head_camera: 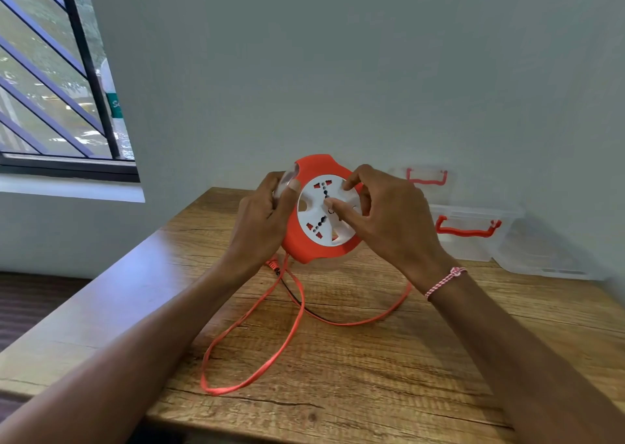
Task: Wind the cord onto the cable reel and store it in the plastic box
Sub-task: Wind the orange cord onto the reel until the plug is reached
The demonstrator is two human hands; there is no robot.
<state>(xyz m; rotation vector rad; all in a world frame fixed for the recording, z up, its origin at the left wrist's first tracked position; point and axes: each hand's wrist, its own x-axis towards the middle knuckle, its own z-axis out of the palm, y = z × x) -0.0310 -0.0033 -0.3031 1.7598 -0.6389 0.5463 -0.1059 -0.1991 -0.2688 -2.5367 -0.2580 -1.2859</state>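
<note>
Head view | cable reel point(299, 241) held upright: my left hand point(267, 213) wraps its rim, my right hand point(389, 220) has bent fingertips on the socket disc point(316, 207) | cord point(293, 328) mostly unwound, looped below my wrists | plastic box point(473, 249) beyond my right hand; winding barely begun, storing pending

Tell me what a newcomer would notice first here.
The orange cable reel, held at centre: the left hand grips its rim, the right hand rests fingertips on its white face. Below it, orange cord loops loose over the wooden table; clear plastic boxes with red handles stand far right.
</note>
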